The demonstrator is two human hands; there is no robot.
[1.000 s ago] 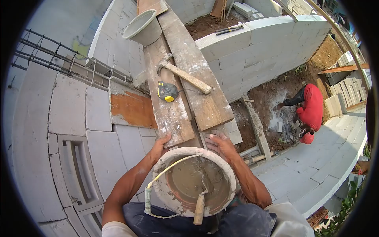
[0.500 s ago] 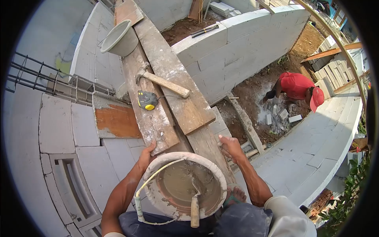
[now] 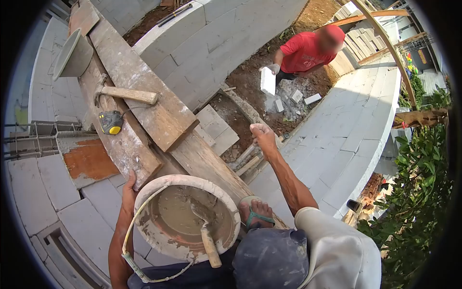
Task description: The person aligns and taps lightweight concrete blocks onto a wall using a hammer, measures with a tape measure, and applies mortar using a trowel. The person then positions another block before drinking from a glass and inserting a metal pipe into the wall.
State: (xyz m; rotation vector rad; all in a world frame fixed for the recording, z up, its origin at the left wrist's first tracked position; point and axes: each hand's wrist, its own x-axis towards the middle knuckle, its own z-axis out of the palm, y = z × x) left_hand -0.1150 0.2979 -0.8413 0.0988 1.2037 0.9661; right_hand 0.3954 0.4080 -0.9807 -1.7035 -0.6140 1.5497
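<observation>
- At 9 o'clock, by the far left edge, thin metal bars (image 3: 41,138) lie in rows.
- At 10 o'clock, a gray bucket (image 3: 77,60) tips to one side on the boards.
- At 9 o'clock, nearer in, a brown patch (image 3: 90,159) sits on the wall.
- Between 9 and 10 o'clock, a black and yellow tape measure (image 3: 110,122) lies on the long board (image 3: 134,156).
- At 10 o'clock, a hammer (image 3: 127,95) has its head on the long board, and its wood handle goes over onto the wide board (image 3: 139,91).
- At 8 o'clock, the left hand (image 3: 129,191) touches the near end of the long board. Some fingers are hidden, so I cannot tell how far open it is.
- At 7 o'clock, the big bucket (image 3: 168,181) is just beside the left hand, with wet gray mud (image 3: 171,209) in it. A trowel (image 3: 209,245) leans in it, handle out over the rim.
- Between 5 and 6 o'clock, a foot (image 3: 257,212) in a green-strap sandal is just beside the big bucket.
- At 3 o'clock, close to the middle, the right hand (image 3: 263,138) is up in the air. Its fingers are bent in, I see nothing in it, and I cannot tell if it is all the way closed.
- At 1 o'clock, a person in red (image 3: 305,53) holds up a white block (image 3: 268,82).
- Between 3 and 4 o'clock, green leaves (image 3: 414,192) fill the edge.
</observation>
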